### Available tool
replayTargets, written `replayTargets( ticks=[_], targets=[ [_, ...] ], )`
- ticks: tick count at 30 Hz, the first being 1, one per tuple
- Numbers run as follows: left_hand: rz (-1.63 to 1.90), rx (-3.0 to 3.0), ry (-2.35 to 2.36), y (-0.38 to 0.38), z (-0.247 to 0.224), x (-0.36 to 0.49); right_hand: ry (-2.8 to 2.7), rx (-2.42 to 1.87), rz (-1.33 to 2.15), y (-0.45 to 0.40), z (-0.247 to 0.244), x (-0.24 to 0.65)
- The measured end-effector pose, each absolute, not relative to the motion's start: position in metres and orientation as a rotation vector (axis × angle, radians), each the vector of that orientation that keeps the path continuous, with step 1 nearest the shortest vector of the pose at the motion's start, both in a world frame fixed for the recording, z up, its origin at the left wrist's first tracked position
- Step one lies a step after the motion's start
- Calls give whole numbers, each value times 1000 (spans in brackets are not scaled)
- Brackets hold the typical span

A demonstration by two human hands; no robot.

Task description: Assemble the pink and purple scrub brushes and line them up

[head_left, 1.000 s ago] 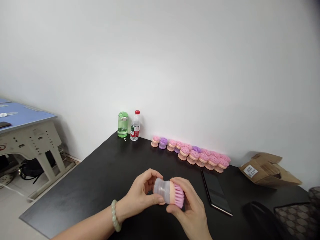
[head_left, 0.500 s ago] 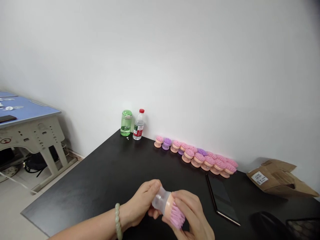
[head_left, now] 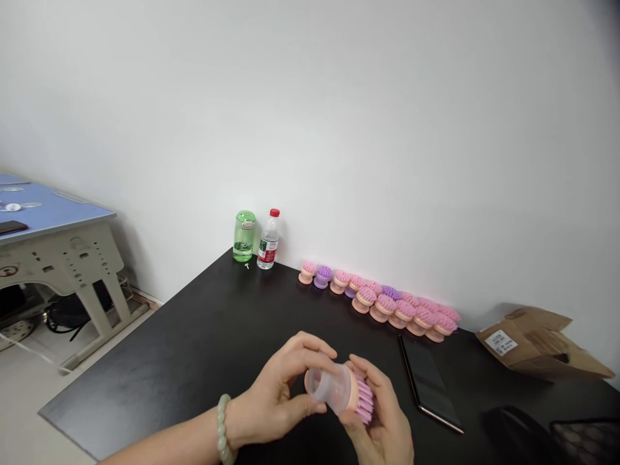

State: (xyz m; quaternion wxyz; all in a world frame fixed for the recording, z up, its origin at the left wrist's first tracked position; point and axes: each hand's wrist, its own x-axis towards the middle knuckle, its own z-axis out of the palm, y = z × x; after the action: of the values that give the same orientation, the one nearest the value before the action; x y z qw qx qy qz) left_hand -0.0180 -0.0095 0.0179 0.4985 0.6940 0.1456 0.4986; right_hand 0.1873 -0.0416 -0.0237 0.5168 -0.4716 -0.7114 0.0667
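A brush (head_left: pixel 339 389) with a clear, translucent body, a peach ring and pink bristles is held above the black table (head_left: pixel 203 336). Its bristles point right and its clear end points left. My right hand (head_left: pixel 382 413) grips it around the ring and bristle end. My left hand (head_left: pixel 285 387), with a green bead bracelet (head_left: pixel 223 429) on the wrist, has its fingers curved around the clear end, thumb below and fingers above. Further back, along the wall, several pink brushes (head_left: pixel 404 311) and a purple brush (head_left: pixel 323 277) stand in rows, bristles up.
A green bottle (head_left: pixel 243 237) and a red-capped water bottle (head_left: pixel 268 240) stand at the back corner. To the right lie a dark phone (head_left: pixel 430 384), a torn brown paper bag (head_left: pixel 537 342) and a black mesh object (head_left: pixel 593 440). A blue-topped desk (head_left: pixel 53 210) is at far left.
The brush has turned and shifted slightly right, and its open clear end now faces left. My left hand has loosened, its fingers now spread over and under that end.
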Motion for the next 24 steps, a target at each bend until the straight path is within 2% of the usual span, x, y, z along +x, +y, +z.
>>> replayTargets(
  ticks=[9, 18, 24],
  targets=[
    [1017, 1350, 507, -13, 22, -12, -1619, -1068, 238, -41, -28, 177],
    [1005, 1292, 260, -4, 24, -19, -1589, -1100, 241, -41, -27, 180],
    [992, 1139, 459, -6, 23, -17, -1555, -1096, 194, -42, -23, 172]
  ],
)
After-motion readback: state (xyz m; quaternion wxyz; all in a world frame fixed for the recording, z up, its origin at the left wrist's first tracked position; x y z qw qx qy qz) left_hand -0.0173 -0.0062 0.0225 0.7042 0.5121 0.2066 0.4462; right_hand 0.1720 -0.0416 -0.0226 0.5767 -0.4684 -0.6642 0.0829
